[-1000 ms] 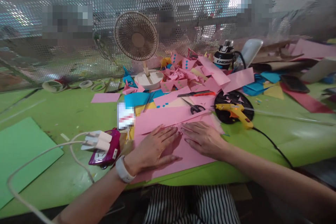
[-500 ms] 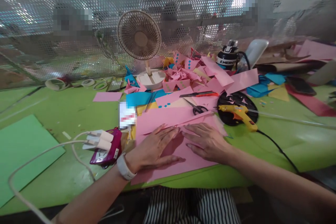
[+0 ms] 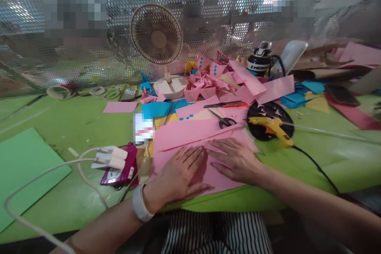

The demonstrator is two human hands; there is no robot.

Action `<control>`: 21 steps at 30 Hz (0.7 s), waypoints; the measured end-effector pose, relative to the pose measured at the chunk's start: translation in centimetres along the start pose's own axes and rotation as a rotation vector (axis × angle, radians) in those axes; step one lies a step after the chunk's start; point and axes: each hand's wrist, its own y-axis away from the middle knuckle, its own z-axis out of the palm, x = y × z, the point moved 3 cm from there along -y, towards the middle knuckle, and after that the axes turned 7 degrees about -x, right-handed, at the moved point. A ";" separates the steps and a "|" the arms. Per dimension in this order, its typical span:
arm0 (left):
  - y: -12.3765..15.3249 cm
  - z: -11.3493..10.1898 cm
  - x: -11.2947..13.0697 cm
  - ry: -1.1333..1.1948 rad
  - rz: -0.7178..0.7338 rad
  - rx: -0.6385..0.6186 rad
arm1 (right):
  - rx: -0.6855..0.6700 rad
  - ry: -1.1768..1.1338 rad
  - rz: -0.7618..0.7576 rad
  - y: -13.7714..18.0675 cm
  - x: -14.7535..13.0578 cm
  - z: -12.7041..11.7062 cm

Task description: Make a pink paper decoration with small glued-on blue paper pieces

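Pink paper (image 3: 196, 131) lies in layers on the green table in front of me. My left hand (image 3: 183, 172) rests flat on its near part, palm down, fingers stretched toward the middle. Close beside it, my right hand (image 3: 233, 158) presses on the same paper with spread fingers. Neither hand grips anything. Just beyond the right fingertips lie black-handled scissors (image 3: 226, 122). A red and black utility knife (image 3: 228, 104) sits a little farther back. To the right, a yellow hot glue gun (image 3: 272, 127) rests on a round black tray (image 3: 256, 133).
A small fan (image 3: 157, 39) stands at the back beside a heap of folded pink paper (image 3: 208, 81). A black bottle (image 3: 258, 63) is behind it. Left of my arm are a purple power strip (image 3: 122, 170) with plugged-in adapters, cables and a green sheet (image 3: 29, 166).
My left hand has slid slightly down along the pink paper, its wrist moving toward the lower left. The right hand stays nearly in place. The whole view has shifted slightly.
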 end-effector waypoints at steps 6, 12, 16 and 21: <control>-0.2 -0.2 -0.3 0.036 0.014 -0.029 | 0.023 -0.051 0.088 0.1 0.7 0.3; -0.2 -0.3 -0.2 0.051 0.012 -0.027 | -0.007 -0.040 0.075 0.0 0.6 0.2; -0.3 -0.1 -0.2 0.050 0.001 -0.023 | -0.063 -0.011 -0.012 -0.1 0.1 0.0; -0.3 -0.1 -0.1 0.058 -0.010 0.011 | -0.079 0.018 -0.046 -0.2 -0.1 0.1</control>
